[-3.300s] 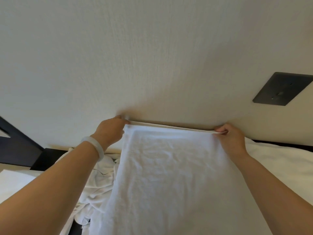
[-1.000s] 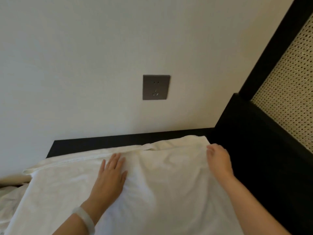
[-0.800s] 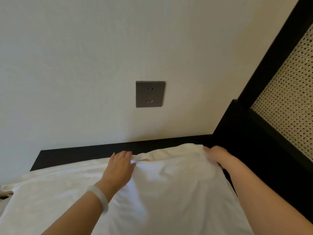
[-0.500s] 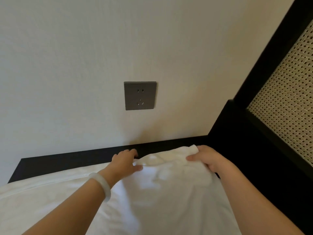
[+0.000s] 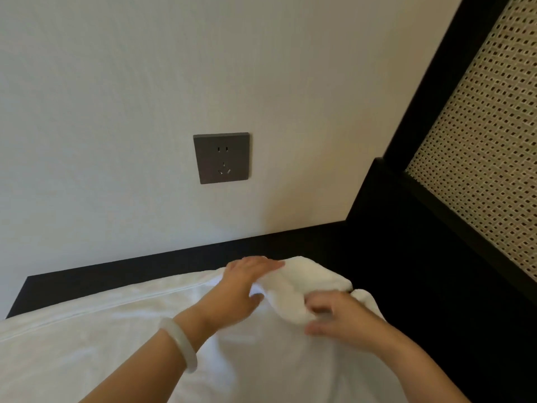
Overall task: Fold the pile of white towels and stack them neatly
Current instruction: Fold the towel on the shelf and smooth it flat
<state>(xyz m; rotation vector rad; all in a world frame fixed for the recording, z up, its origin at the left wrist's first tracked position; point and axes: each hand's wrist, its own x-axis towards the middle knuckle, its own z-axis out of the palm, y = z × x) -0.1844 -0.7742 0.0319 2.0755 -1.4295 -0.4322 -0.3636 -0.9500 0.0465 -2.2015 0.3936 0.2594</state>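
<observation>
White plaster wall (image 5: 145, 82) at back, w/ black-framed woven cane panel (image 5: 488, 146) at right. Black ledge (image 5: 116, 274) along wall base. White towel (image 5: 101, 344) spread flat across lower frame, far right corner bunched up into a hump betw. both hands. Left hand (image 5: 241, 289) lying on hump's left side, fingers together, flat on cloth. Right hand (image 5: 343, 318) at hump's near side, fingers curled, pinching a fold of towel; blurred. Grey wall socket (image 5: 221, 158) above hands. Pale bangle (image 5: 181, 344) on left wrist.
</observation>
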